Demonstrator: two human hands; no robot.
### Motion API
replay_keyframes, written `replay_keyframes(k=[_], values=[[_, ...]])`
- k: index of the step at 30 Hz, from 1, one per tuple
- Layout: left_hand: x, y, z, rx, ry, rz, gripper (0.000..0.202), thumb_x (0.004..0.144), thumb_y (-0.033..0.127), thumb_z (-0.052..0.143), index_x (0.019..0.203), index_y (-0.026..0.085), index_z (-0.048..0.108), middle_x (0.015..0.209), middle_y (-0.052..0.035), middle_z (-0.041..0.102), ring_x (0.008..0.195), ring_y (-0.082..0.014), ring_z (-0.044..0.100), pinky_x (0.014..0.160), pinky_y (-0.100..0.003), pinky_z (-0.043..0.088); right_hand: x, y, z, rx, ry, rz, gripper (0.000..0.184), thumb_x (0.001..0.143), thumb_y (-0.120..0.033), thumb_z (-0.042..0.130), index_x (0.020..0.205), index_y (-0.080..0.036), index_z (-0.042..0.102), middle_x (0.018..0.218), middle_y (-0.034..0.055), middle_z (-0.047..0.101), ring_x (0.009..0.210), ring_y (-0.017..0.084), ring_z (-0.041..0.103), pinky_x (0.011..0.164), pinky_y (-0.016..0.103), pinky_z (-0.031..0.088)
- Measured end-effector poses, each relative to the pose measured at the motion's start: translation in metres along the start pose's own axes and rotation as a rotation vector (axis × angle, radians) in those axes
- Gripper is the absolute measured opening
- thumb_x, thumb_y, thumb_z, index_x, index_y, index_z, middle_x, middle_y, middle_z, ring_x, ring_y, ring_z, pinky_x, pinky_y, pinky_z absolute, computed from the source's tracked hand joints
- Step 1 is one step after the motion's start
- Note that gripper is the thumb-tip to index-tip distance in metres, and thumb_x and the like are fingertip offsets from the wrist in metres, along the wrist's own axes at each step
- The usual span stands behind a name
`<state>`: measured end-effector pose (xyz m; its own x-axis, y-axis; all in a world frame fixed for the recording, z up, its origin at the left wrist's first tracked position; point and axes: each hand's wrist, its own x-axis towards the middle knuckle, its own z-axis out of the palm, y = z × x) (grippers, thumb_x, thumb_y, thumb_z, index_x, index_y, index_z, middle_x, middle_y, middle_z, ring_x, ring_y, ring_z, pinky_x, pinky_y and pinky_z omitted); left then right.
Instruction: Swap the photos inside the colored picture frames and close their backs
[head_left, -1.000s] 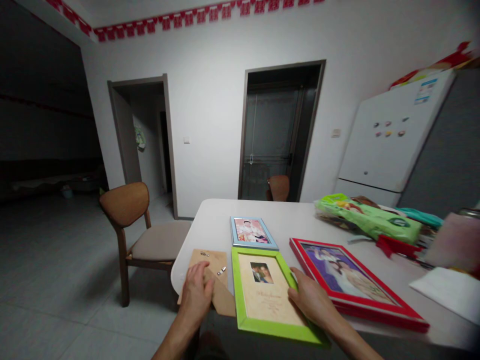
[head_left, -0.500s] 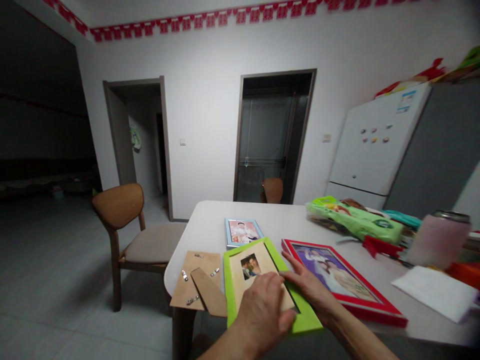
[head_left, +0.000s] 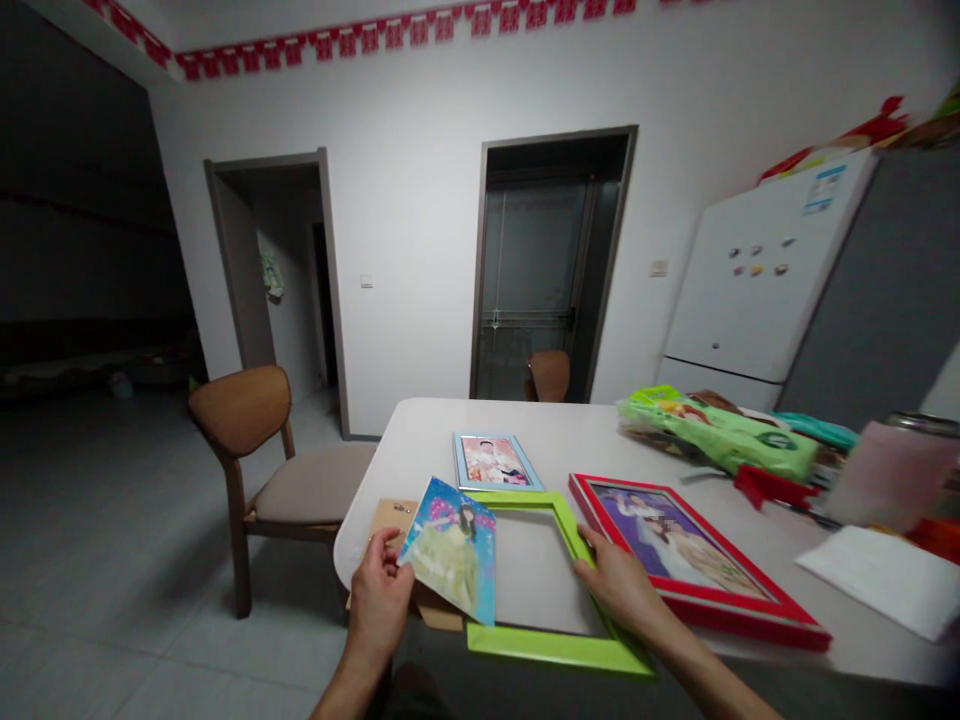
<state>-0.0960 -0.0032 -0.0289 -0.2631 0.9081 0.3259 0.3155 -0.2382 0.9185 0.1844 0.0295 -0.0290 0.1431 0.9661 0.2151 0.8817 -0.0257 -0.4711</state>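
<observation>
My left hand (head_left: 380, 592) pinches the edge of a colour photo (head_left: 454, 550) with a blue background and a figure in a pale yellow-green dress. This photo is tilted and overlaps the left side of a lime-green picture frame (head_left: 559, 655). On the frame's right side, my right hand (head_left: 616, 588) grips the border between thumb and fingers. Pale grey shows through the opening; whether glass is in it I cannot tell. Partly hidden beneath the photo and my left hand lies a brown backing board (head_left: 391, 515) with metal clips.
A light-blue framed photo (head_left: 495, 462) lies behind the green frame on the white table (head_left: 577, 430). To the right are a red framed photo (head_left: 694, 560), green packages (head_left: 735, 440), a white paper (head_left: 877, 580) and a pinkish jar (head_left: 896, 475). A wooden chair (head_left: 240, 410) stands left.
The cream sheet with a small picture no longer lies in the green frame. My left hand has moved left off it and now holds the colour photo, while my right hand stays at the frame's right side.
</observation>
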Motion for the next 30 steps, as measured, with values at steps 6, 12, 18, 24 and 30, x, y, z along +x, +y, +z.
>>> replay_keyframes(k=[6, 12, 18, 24, 30], values=[[-0.010, -0.006, -0.007, 0.110, -0.045, 0.056, 0.025, 0.068, 0.025, 0.049, 0.092, 0.019, 0.053, 0.074, -0.0004, 0.059, 0.060, -0.0157, 0.055, 0.060, -0.025, 0.041, -0.002, -0.001, 0.009, -0.123, -0.021, -0.073, 0.041, 0.066, -0.014, 0.042, 0.105, -0.006, 0.052, 0.091, 0.0162, 0.062, 0.085, 0.023, 0.057, 0.076, 0.029, 0.040], [0.000, 0.003, -0.002, 0.016, -0.108, 0.016, 0.035, 0.070, 0.031, 0.051, 0.101, 0.016, 0.046, 0.079, -0.0037, 0.063, 0.067, -0.0180, 0.058, 0.062, -0.026, 0.042, -0.001, -0.003, 0.007, -0.195, -0.081, -0.079, 0.046, 0.069, -0.014, 0.038, 0.112, -0.001, 0.046, 0.094, 0.0195, 0.060, 0.086, 0.023, 0.057, 0.075, 0.028, 0.040], [0.011, 0.014, 0.016, 0.015, -0.062, 0.039, 0.028, 0.066, 0.014, 0.049, 0.093, 0.020, 0.052, 0.086, -0.0015, 0.063, 0.082, -0.0187, 0.057, 0.073, -0.027, 0.040, 0.000, -0.002, 0.008, -0.163, -0.047, -0.065, 0.044, 0.068, -0.014, 0.041, 0.110, -0.005, 0.048, 0.093, 0.0167, 0.062, 0.086, 0.022, 0.057, 0.076, 0.028, 0.040], [0.019, 0.025, 0.004, -0.109, 0.011, 0.083, 0.027, 0.067, 0.020, 0.050, 0.094, 0.020, 0.052, 0.088, -0.0018, 0.061, 0.084, -0.0186, 0.056, 0.075, -0.028, 0.041, -0.001, -0.001, 0.009, -0.167, -0.077, -0.088, 0.047, 0.069, -0.011, 0.036, 0.113, 0.003, 0.044, 0.095, 0.0212, 0.059, 0.086, 0.024, 0.056, 0.077, 0.031, 0.040], [0.011, 0.046, 0.011, -0.821, -0.149, -0.216, 0.043, 0.063, 0.029, 0.060, 0.101, 0.018, 0.044, 0.094, -0.0040, 0.060, 0.081, -0.0186, 0.058, 0.070, -0.029, 0.046, -0.015, -0.026, 0.004, 0.129, 0.067, -0.226, 0.040, 0.070, -0.023, 0.040, 0.104, -0.008, 0.055, 0.112, 0.0156, 0.051, 0.105, 0.024, 0.045, 0.092, 0.036, 0.030]])
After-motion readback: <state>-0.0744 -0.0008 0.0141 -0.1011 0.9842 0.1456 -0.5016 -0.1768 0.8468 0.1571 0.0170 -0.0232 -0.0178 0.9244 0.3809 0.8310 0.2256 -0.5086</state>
